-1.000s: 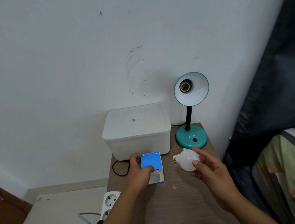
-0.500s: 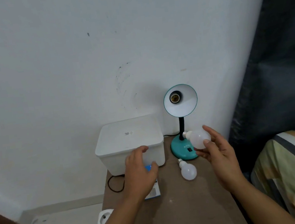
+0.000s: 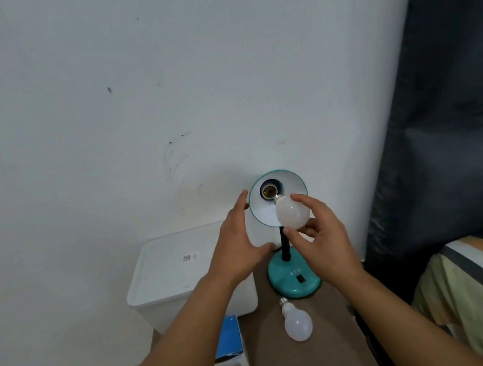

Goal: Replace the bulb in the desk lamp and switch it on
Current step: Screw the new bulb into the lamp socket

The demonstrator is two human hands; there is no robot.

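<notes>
A white storage box point(image 3: 183, 267) sits at 9 o'clock of the teal desk lamp point(image 3: 293, 276) on the desk point(image 3: 329, 353). The left hand point(image 3: 238, 243), fingers straight and spread, reaches beside the shade's rim at its 9 o'clock. The right hand point(image 3: 321, 234) grips a white bulb point(image 3: 293, 214), its base just at the socket point(image 3: 269, 191). A second bulb point(image 3: 297, 324) lies at the lamp's 6 o'clock, beside a blue carton point(image 3: 230, 349).

The brown bench point(image 3: 329, 359) carries a white lidded box point(image 3: 178, 274) at its back left, a teal lamp point(image 3: 293, 279) beside it, a loose bulb point(image 3: 297, 324) lying before the lamp, and a blue carton point(image 3: 230, 349) near the left edge.
</notes>
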